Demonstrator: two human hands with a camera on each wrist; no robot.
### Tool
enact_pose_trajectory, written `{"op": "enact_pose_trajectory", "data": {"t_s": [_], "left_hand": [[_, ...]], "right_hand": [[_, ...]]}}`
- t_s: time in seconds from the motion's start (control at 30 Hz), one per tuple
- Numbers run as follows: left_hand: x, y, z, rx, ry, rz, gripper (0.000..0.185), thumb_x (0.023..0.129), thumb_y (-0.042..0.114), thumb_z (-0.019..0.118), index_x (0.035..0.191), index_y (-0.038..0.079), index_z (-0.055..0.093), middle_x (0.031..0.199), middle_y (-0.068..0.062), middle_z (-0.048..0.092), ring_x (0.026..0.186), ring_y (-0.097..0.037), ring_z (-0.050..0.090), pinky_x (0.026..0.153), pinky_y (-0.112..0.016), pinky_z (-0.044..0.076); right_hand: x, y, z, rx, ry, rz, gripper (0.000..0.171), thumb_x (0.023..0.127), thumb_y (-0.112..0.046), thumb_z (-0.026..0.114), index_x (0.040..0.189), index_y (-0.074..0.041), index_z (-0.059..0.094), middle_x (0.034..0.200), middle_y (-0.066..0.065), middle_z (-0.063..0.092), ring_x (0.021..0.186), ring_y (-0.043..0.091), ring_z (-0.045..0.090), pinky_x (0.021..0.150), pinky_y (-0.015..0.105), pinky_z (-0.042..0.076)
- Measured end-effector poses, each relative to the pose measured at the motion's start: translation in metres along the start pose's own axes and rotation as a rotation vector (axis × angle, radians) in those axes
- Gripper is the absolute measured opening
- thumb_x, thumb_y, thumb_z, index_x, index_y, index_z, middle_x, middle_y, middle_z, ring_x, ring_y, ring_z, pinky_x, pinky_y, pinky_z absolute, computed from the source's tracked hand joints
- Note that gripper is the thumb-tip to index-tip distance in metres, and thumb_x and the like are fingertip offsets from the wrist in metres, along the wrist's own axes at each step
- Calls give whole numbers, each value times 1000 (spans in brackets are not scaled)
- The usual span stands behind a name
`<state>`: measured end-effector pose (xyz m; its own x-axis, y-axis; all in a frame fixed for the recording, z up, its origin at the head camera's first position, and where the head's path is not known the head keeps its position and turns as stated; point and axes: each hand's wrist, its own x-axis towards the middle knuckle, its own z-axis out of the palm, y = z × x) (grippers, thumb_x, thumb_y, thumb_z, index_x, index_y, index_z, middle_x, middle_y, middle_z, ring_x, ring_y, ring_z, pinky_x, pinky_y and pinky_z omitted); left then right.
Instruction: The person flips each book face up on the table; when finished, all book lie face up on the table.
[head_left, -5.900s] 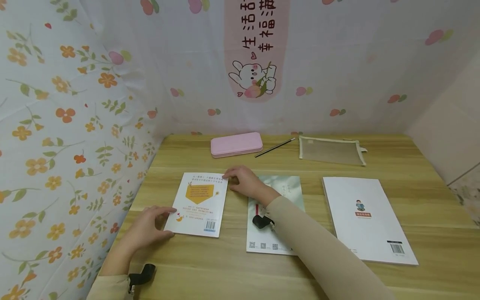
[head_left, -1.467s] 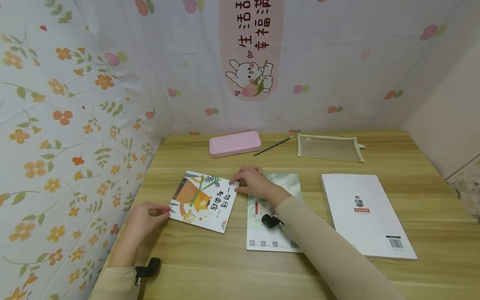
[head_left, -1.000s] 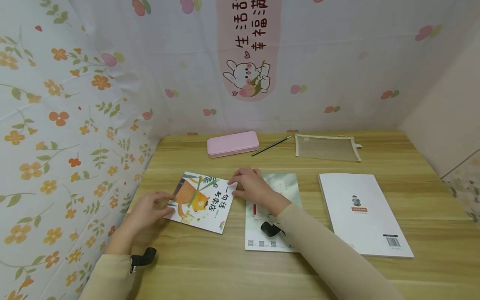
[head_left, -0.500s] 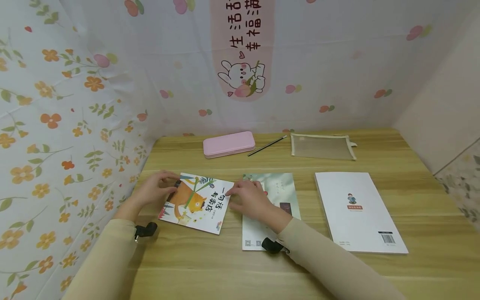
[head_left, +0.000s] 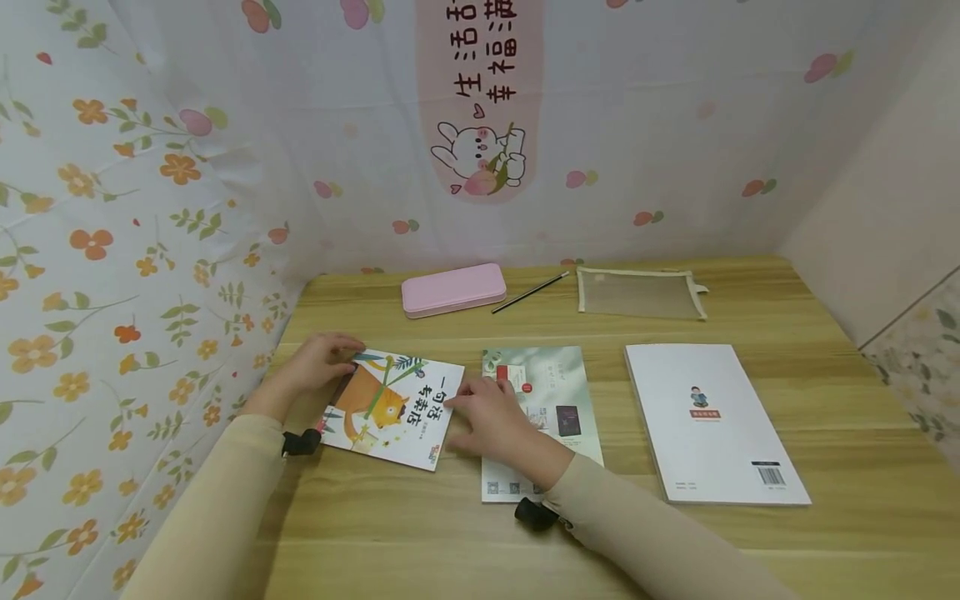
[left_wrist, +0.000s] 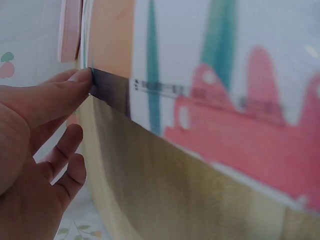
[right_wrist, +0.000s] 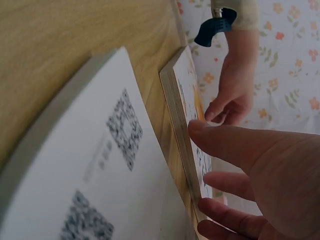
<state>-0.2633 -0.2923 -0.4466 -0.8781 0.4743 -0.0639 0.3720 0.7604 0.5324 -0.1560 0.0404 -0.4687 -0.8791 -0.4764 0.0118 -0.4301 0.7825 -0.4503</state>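
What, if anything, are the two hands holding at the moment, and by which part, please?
The picture book: the left hand touches its far left corner, the right hand its right edge. It lies flat; neither clearly grips.

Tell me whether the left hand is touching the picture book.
Touching. The left wrist view shows the left hand with a fingertip pressed against the corner of the picture book; the head view agrees.

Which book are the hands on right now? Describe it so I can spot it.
On the wooden desk, three books lie in a row along the near side. It is the leftmost and smallest, the picture book, touched by both hands. Only it shows an orange animal cover; the green book and white book do not.
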Motion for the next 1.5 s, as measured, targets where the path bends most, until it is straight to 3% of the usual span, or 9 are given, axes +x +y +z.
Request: {"op": "enact_pose_trajectory", "data": {"t_s": [0.33, 0.53, 0.77, 0.93, 1.17, 1.5], "left_hand": [[-6, -2, 1, 25, 21, -37, 34, 95, 3, 71, 129, 0, 68, 138, -27, 62, 127, -51, 56, 105, -63, 46], [-12, -1, 1, 2, 26, -82, 36, 95, 4, 72, 130, 0, 67, 138, -26, 62, 129, -49, 55, 108, -63, 43], [-19, -5, 0, -9, 38, -81, 35, 93, 7, 76, 127, 0, 69, 133, -25, 66, 125, -48, 58, 106, -62, 45], [-27, -9, 0, -12, 57, -80, 36, 91, 8, 78, 125, -2, 70, 130, -27, 67, 125, -50, 57, 106, -63, 44], [-44, -16, 4, -41, 77, -139, 39, 88, 11, 82, 123, 0, 71, 132, -27, 66, 127, -50, 55, 109, -63, 42], [-61, -20, 11, -16, 165, -68, 35, 86, 10, 84, 118, 1, 73, 123, -23, 71, 117, -46, 62, 100, -61, 47]], "right_hand": [[-2, -7, 1, -32, 7, 10, 81, 68, -63, 89, 133, -18, 71, 129, 3, 59, 123, 23, 50, 109, 52, 33], [-1, -9, 3, -65, 6, 3, 91, 62, -67, 90, 135, -17, 69, 129, 3, 57, 122, 22, 47, 109, 52, 31], [0, -9, 2, -82, -7, 2, 97, 59, -67, 92, 137, -16, 68, 135, 5, 56, 128, 24, 46, 114, 57, 27], [1, -7, 0, -61, -32, -7, 91, 63, -59, 93, 138, -16, 67, 142, 5, 56, 136, 25, 45, 117, 59, 25], [3, -3, -3, -24, -66, -22, 73, 70, -46, 93, 135, -20, 70, 140, 1, 60, 138, 24, 46, 117, 59, 25], [6, -1, -6, -24, -16, -11, 41, 82, -25, 88, 121, -24, 77, 132, -1, 69, 131, 26, 55, 108, 57, 32]]}}
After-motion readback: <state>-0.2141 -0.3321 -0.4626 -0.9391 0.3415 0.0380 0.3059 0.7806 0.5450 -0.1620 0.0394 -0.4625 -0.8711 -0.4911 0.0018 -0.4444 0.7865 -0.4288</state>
